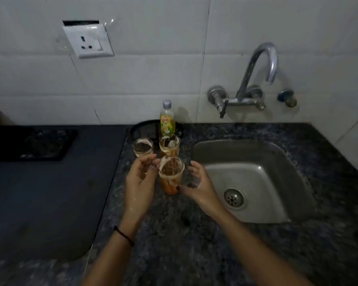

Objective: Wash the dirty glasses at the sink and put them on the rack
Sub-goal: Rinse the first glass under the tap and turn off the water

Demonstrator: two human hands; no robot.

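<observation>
Three dirty glasses stand on the speckled granite counter left of the steel sink [277, 153]. The front glass [171, 178] has orange-brown residue and foam at its rim. Behind it stand a second stained glass [169, 146] and a clearer glass [142, 148] to its left. My left hand [140, 182] curls beside the front glass with its fingertips at the rim. My right hand [198, 186] is spread on the glass's other side, its thumb touching the lower part and its fingers apart from it. Neither hand closes around the glass.
A yellow dish-soap bottle [167, 120] stands behind the glasses, in front of a black round object [143, 126]. The curved tap [260, 67] is mounted on the tiled wall above the sink; no water runs. A black square tray [31, 143] lies at the far left.
</observation>
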